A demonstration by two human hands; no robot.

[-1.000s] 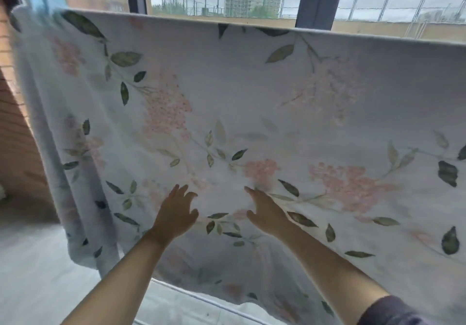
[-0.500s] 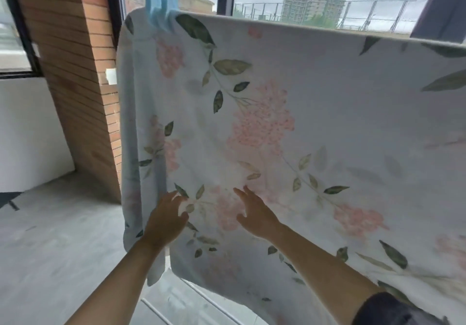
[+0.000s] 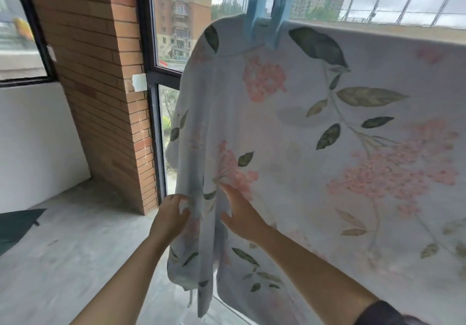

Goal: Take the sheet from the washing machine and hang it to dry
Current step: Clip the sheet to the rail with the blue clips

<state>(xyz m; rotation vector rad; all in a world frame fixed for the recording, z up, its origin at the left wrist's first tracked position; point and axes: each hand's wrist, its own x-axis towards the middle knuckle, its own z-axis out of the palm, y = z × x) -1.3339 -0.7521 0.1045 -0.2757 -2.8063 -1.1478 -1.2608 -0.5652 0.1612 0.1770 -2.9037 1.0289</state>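
A pale sheet (image 3: 315, 133) printed with pink flowers and green leaves hangs over a line across the window. A big light-blue clip (image 3: 267, 24) pins its top near the left end. My left hand (image 3: 169, 221) grips the sheet's bunched left edge, fingers curled into the folds. My right hand (image 3: 239, 213) lies flat against the cloth just to the right, fingers straight and spread.
A red brick pillar (image 3: 100, 85) stands to the left, with dark-framed windows (image 3: 153, 97) on both sides of it. A grey concrete floor (image 3: 63, 261) spreads below. A thin white rail (image 3: 232, 309) runs low under the sheet. A dark mat (image 3: 15, 226) lies at far left.
The view has swung left along the sheet to its left end. Both hands slid left across the cloth; the left hand went from flat on it to gripping its edge.
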